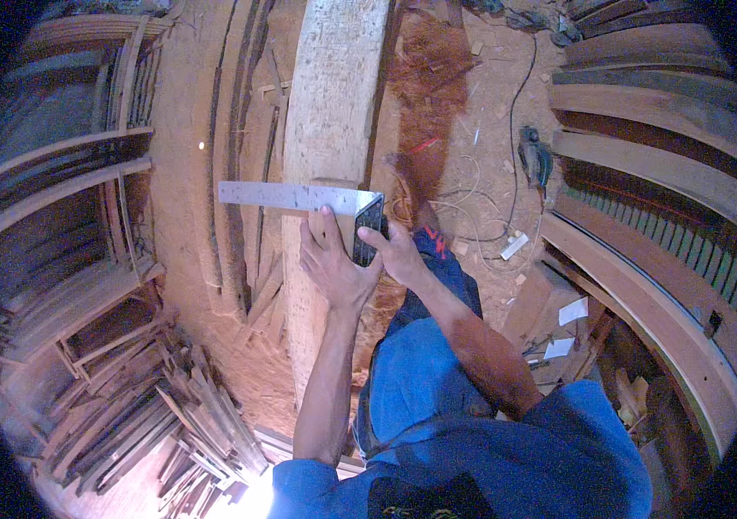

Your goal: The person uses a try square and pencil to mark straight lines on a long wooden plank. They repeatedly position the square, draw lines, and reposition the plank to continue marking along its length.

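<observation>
Checking the centre of the frame, the inspector found a metal square (pixel 286 196) lying across the upper face of a long, pale wooden beam (pixel 334 104). The beam ran from the top edge of the frame down toward the lower centre. The square's silver blade (pixel 256 194) pointed to the left of the frame, its free end reaching out past the beam's left edge. Its black stock (pixel 371 218) stood at the beam's right edge.

The left hand (pixel 338 270) was spread, palm down over the beam just below the blade, with one fingertip resting on the blade's lower edge. Whether its thumb touched the stock could not be told. The right hand (pixel 396 253) held the stock from the right side, its thumb laid over the black face; its other fingers were largely hidden. The square therefore lay directly ahead of the left hand and in the grasp of the right.

To the right of the beam, a power tool (pixel 537 160) lay on the dusty floor (pixel 494 104), with a white power strip (pixel 514 246) below it in the frame. Stacked planks (pixel 645 121) filled the upper right. Loose wooden strips (pixel 208 406) were heaped at lower left, near a bright glare.
</observation>
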{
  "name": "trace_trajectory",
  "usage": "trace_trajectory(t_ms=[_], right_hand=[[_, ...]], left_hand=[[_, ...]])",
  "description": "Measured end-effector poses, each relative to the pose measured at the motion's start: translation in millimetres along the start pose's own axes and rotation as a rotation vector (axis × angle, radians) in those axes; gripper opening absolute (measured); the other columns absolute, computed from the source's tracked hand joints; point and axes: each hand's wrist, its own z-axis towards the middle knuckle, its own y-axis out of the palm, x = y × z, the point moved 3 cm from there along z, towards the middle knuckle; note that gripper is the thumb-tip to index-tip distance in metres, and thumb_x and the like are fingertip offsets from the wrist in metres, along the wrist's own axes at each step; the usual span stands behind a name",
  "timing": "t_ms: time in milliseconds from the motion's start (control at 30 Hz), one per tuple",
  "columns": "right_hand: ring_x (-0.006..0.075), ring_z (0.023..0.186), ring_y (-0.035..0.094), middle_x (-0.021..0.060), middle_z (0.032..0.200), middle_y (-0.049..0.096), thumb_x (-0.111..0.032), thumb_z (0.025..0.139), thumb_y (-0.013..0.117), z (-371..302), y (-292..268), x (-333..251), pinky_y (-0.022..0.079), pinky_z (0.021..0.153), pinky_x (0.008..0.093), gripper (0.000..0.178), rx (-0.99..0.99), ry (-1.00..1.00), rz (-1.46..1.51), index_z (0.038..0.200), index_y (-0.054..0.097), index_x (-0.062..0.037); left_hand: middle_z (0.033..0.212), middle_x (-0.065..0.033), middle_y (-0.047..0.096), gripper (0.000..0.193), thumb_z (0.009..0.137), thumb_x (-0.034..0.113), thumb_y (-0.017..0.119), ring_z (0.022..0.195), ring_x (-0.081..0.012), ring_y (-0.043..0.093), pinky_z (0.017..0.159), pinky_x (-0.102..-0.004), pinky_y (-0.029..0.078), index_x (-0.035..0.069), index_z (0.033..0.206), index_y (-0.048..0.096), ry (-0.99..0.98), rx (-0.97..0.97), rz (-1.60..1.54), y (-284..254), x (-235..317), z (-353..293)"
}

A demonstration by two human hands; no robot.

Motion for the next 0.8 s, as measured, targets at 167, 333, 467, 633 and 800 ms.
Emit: trace_trajectory(t_ms=[167, 333, 467, 633, 800], right_hand=[[0.0135, 0.092, 0.063, 0.0016, 0.104, 0.070, -0.022, 0.099, 0.068, 2, -1, 0, 0.053, 0.083, 0.0324, 0.027, -0.018, -0.005, -0.010, 0.117, 0.067, -0.0020], [0.0119, 0.101, 0.063, 0.0036, 0.112, 0.070, -0.023, 0.101, 0.067, 2, -2, 7, 0.052, 0.092, 0.0314, 0.032, -0.004, -0.001, -0.011, 0.124, 0.064, -0.0014], [0.0118, 0.102, 0.062, 0.0041, 0.113, 0.069, -0.022, 0.101, 0.067, 5, -3, 21, 0.052, 0.093, 0.0318, 0.033, 0.028, 0.008, 0.012, 0.125, 0.063, -0.0006], [0.0110, 0.093, 0.062, -0.0005, 0.104, 0.066, -0.022, 0.101, 0.066, 3, -8, 15, 0.052, 0.084, 0.0297, 0.027, 0.193, -0.134, -0.230, 0.119, 0.063, -0.0020], [0.0119, 0.073, 0.053, 0.0005, 0.078, 0.058, -0.040, 0.108, 0.051, -1, -55, -69, 0.044, 0.065, 0.0307, 0.041, 0.437, -0.269, -0.141, 0.088, 0.063, -0.0072]], left_hand=[[0.156, -0.0319, 0.028, 0.119, 0.064, 0.048, 0.086, 0.140, -0.0492, 0.035, 0.112, -0.0591, 0.032, 0.020, 0.164, 0.029, -0.032, -0.008, 0.008, 0, 2, -1], [0.155, -0.0326, 0.030, 0.119, 0.065, 0.051, 0.085, 0.139, -0.0495, 0.036, 0.112, -0.0590, 0.033, 0.018, 0.164, 0.029, -0.026, -0.009, 0.010, 0, 2, 1], [0.151, -0.0333, 0.034, 0.118, 0.065, 0.054, 0.084, 0.136, -0.0496, 0.039, 0.110, -0.0590, 0.034, 0.017, 0.163, 0.030, -0.030, -0.016, 0.038, 1, 0, 0], [0.147, -0.0323, 0.037, 0.115, 0.067, 0.058, 0.082, 0.129, -0.0490, 0.043, 0.105, -0.0587, 0.036, 0.017, 0.162, 0.033, 0.003, 0.021, 0.043, 0, 2, 0], [0.145, -0.0295, 0.039, 0.113, 0.067, 0.059, 0.082, 0.126, -0.0474, 0.043, 0.102, -0.0578, 0.037, 0.017, 0.161, 0.035, -0.005, 0.031, 0.035, -4, 2, 0]])
